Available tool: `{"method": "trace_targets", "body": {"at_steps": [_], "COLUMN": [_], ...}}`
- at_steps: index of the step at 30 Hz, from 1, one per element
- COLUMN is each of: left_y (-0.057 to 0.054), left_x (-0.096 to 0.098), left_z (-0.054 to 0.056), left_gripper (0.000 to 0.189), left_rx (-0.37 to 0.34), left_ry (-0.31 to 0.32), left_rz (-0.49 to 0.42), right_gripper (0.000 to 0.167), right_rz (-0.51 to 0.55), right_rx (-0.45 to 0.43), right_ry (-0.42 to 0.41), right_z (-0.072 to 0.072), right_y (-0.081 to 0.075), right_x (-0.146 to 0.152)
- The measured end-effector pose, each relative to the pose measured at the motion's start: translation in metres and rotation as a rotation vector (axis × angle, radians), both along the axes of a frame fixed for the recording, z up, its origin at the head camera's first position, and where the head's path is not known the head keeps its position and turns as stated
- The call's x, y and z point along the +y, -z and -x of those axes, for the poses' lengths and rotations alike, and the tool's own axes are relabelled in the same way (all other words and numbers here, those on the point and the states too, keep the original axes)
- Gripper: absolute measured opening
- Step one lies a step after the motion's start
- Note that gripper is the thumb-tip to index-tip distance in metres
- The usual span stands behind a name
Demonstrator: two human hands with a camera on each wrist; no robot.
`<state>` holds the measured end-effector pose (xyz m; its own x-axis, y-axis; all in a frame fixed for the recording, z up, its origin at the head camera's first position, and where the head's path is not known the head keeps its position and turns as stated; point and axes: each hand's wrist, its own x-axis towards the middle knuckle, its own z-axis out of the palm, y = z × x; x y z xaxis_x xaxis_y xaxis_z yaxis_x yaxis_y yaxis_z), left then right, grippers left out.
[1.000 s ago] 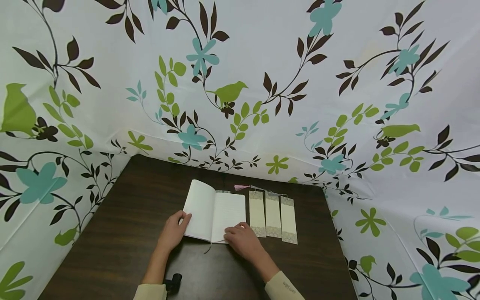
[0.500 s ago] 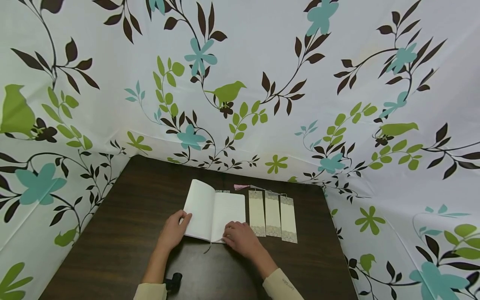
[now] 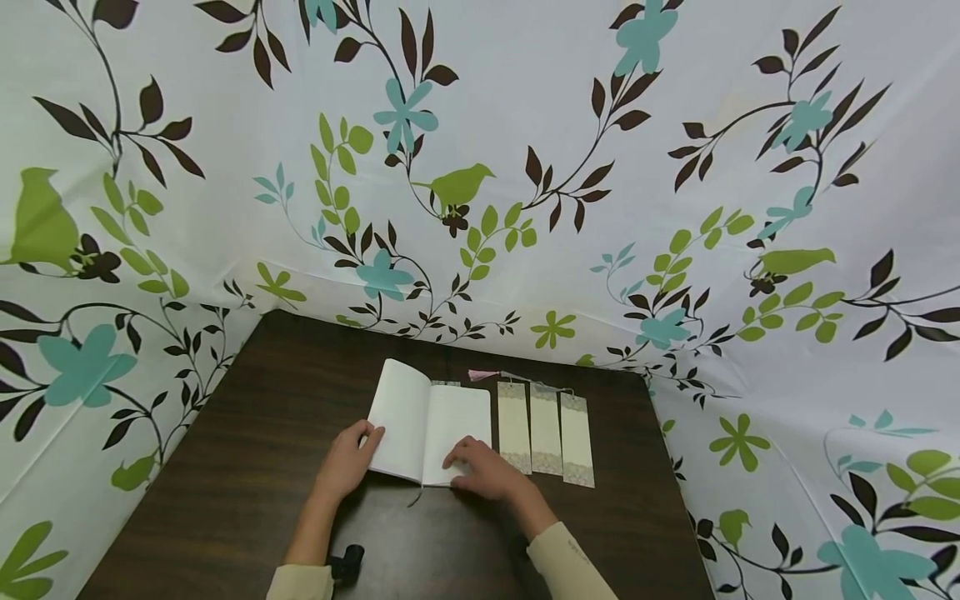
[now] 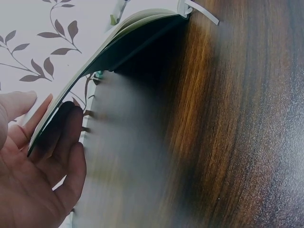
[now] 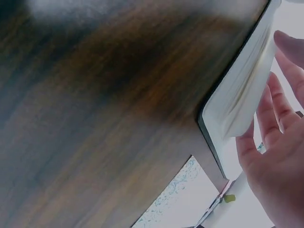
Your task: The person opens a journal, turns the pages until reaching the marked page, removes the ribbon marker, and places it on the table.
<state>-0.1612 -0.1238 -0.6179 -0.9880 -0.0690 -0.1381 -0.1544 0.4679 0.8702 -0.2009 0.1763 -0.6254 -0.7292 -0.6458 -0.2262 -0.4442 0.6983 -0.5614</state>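
Observation:
An open notebook with blank-looking white pages lies on the dark wooden table, its left half raised. My left hand grips that left edge, thumb over the page and fingers under the dark cover, as the left wrist view shows. Over the lower part of the right page is my right hand, fingers loosely bent and thumb apart from them. In the right wrist view its fingertips lie along the edge of the lifted pages. A thin ribbon sticks out at the notebook's bottom.
Three cream bookmarks with patterned ends lie side by side right of the notebook. A pink tassel lies above them. Part of a patterned piece shows behind the notebook. A floral curtain borders the dark table.
My right hand has lifted slightly, and its index finger and thumb have spread apart over the right page. My left hand keeps its hold on the notebook's left side.

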Motion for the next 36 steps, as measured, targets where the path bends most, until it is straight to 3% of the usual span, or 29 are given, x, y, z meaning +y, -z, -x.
{"method": "trace_targets", "body": {"at_steps": [3,5,9,12,14,17,19,22,26,31,33,36], "left_y": [0.001,0.001,0.002,0.005,0.007,0.010,0.011,0.013,0.012,0.012,0.012,0.010], "left_x": [0.000,0.000,0.001,0.002,0.002,0.003,0.004,0.006,0.009,0.011,0.012,0.013], "left_z": [0.000,-0.001,-0.002,-0.003,-0.003,-0.004,-0.004,-0.004,-0.004,-0.005,-0.005,-0.005], "left_gripper": [0.028,0.029,0.027,0.024,0.022,0.029,0.042,0.054,0.037,0.029,0.027,0.027], "left_rx": [-0.002,-0.006,-0.004,0.009,0.018,0.039,0.057,0.102,0.156,0.159,0.158,0.153], "left_ry": [0.006,0.010,0.015,0.023,0.041,0.066,0.088,0.110,0.122,0.108,0.097,0.067], "left_rz": [-0.006,-0.010,-0.012,-0.013,-0.021,-0.051,-0.084,-0.112,-0.093,-0.074,-0.074,-0.079], "right_gripper": [0.015,0.009,0.005,0.006,0.019,0.044,0.061,0.078,0.094,0.107,0.100,0.079], "right_rz": [-0.014,-0.083,-0.296,-0.370,-0.370,-0.334,-0.281,-0.153,0.116,0.423,0.480,0.485], "right_rx": [0.002,0.081,0.390,0.589,0.639,0.661,0.639,0.528,0.242,-0.045,-0.091,-0.110], "right_ry": [0.002,-0.007,-0.072,-0.096,-0.054,0.097,0.250,0.484,0.696,0.751,0.707,0.600], "right_z": [0.000,-0.003,-0.014,-0.021,-0.023,-0.021,-0.019,-0.015,-0.016,-0.022,-0.024,-0.026], "right_y": [-0.002,-0.003,-0.004,-0.001,0.003,0.007,0.008,0.006,0.005,0.008,0.009,0.010], "right_x": [-0.001,-0.003,-0.003,0.002,0.005,0.009,0.008,0.001,-0.015,-0.036,-0.044,-0.054]}}
